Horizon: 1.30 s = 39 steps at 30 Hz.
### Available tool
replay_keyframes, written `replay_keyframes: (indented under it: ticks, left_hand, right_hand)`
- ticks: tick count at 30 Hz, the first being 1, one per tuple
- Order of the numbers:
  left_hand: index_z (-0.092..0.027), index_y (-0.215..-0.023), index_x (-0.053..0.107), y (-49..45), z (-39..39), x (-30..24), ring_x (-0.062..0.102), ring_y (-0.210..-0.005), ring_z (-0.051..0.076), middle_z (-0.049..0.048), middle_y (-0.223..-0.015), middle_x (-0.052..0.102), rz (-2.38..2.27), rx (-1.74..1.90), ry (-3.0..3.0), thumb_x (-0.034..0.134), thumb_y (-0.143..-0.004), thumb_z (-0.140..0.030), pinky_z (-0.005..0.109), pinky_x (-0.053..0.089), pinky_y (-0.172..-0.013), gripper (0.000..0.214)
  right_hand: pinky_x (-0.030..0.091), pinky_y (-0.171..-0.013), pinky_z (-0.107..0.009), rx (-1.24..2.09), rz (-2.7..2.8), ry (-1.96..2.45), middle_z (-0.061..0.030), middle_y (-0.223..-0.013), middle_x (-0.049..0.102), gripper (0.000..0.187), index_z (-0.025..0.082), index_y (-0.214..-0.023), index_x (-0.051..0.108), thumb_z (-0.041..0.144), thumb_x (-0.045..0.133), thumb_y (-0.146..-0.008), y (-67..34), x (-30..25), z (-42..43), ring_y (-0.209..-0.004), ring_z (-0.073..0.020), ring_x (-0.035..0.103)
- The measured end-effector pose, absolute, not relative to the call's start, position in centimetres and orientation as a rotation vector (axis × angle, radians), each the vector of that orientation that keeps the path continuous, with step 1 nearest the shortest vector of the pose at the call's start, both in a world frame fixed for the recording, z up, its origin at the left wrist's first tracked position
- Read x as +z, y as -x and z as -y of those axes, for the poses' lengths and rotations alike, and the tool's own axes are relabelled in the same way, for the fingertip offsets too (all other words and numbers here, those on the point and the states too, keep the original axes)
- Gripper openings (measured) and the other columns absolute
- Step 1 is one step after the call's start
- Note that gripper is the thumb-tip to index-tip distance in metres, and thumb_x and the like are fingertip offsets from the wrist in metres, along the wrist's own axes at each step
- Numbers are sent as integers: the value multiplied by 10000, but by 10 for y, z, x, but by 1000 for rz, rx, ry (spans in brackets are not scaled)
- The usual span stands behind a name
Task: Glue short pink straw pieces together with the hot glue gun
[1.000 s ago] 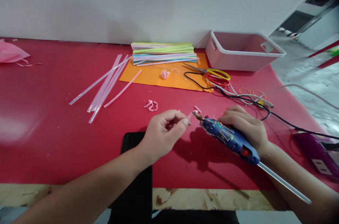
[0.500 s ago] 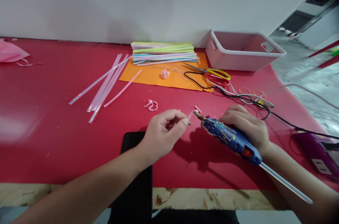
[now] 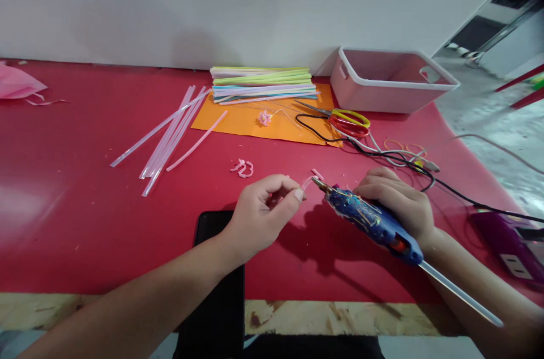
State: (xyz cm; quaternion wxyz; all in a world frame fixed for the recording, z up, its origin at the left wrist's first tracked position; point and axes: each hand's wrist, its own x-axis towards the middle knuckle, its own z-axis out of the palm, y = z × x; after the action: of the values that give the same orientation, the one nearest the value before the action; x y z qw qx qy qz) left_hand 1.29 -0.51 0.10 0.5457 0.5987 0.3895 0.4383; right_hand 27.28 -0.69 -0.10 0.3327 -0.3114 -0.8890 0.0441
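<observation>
Between thumb and fingertips, my left hand (image 3: 266, 212) pinches a short pink strip (image 3: 306, 182), its free end pointing right. My right hand (image 3: 395, 200) is wrapped around a blue glue gun (image 3: 365, 220), with a clear glue stick (image 3: 463, 294) jutting from its back. The metal nozzle (image 3: 319, 183) sits right at the strip's free end; whether they touch I cannot tell. Just beyond lies another small pink piece (image 3: 317, 174). Several curled pink pieces (image 3: 242, 168) rest to the left, above my left hand. A black phone-like slab (image 3: 216, 291) lies under my left forearm.
Pink straw-like strips (image 3: 170, 138) lie at left. A bundle of coloured sticks (image 3: 263, 84), a small pink flower (image 3: 264, 118) and scissors (image 3: 340, 118) rest on an orange sheet (image 3: 238, 125). A pink bin (image 3: 382, 95), tangled cables (image 3: 395, 158) and a purple power strip (image 3: 505, 246) are at right.
My right hand and the glue gun have shifted slightly right, the nozzle moving a little along toward the strip's tip. My left hand holds its place.
</observation>
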Motion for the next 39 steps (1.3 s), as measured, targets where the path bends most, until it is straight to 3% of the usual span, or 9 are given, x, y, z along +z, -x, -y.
replay_keyframes:
  ticks: [11,19,27,39]
  left_hand:
    - [-151,-781,642,-14,6,3,453,-574,89,-19,-651,551,-987,1022,-1412,592,-880,-263,201,381,-534,158]
    - [-151,-790,672,-15,7,4,453,-548,90,-10,-632,563,-958,1018,-1351,617,-866,-299,207,367,-505,175]
    - [-140,-779,653,-15,7,6,435,-531,70,-27,-620,554,-901,1027,-1368,602,-866,-238,192,338,-493,140]
    - [-145,-789,662,-15,6,5,448,-543,82,-15,-637,566,-928,1021,-1397,604,-869,-274,199,346,-495,162]
  right_hand:
    - [476,-696,-388,158,2294,765,-28,-717,609,83,207,-977,580,191,514,-931,-273,-1,6,-632,-187,573]
    - [454,-724,-400,265,2380,773,-57,-761,640,175,201,-1035,574,330,510,-936,-274,-4,6,-672,-205,579]
    - [451,-739,-407,281,2409,739,-66,-781,633,226,184,-1080,554,357,520,-938,-275,-5,5,-700,-208,576]
    - [447,-754,-413,298,2411,768,-62,-783,649,229,199,-1064,565,379,515,-931,-272,-4,5,-682,-209,576]
